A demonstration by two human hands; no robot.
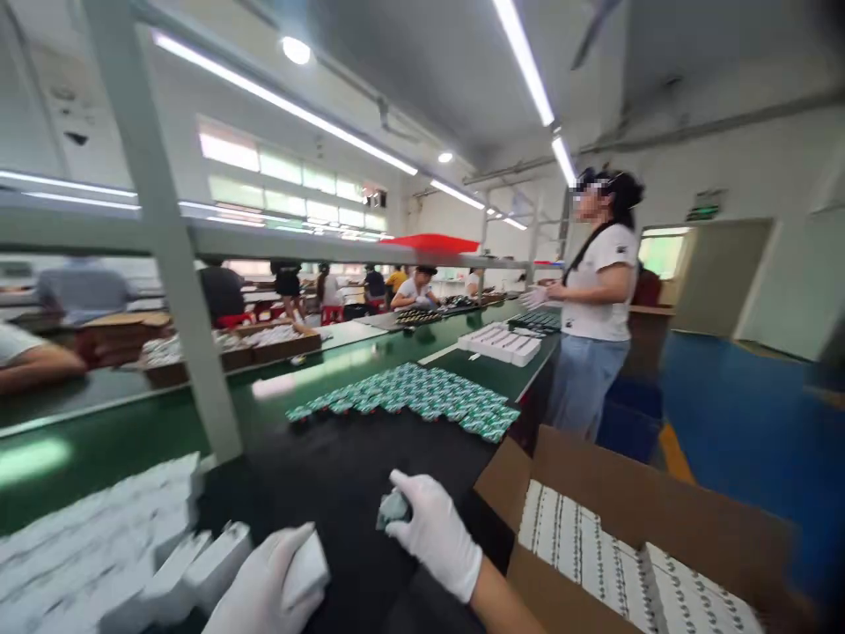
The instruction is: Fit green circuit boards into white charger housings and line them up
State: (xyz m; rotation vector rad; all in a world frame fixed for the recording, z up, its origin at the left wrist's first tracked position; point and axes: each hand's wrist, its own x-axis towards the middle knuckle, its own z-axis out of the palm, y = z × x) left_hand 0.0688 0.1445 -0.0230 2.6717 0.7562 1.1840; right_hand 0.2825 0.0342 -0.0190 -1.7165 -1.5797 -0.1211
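My left hand (270, 577), in a white glove, is closed around a white block-shaped housing (307, 568) above the black mat (297, 475). To its right, my gloved right hand (436, 533) pinches a small grey-green piece (394, 509) between thumb and fingers; blur hides its exact kind. More white housings (217, 559) stand beside my left hand, packed in rows toward the left edge. Beyond the mat lies a spread of green-and-white circuit boards (413, 392).
An open cardboard box (587, 458) with rows of white housings (581, 546) is at right. A grey post (178, 264) rises at left. White trays (500, 343) sit farther along the green bench (264, 401). A person (604, 264) stands past the box; others sit farther back.
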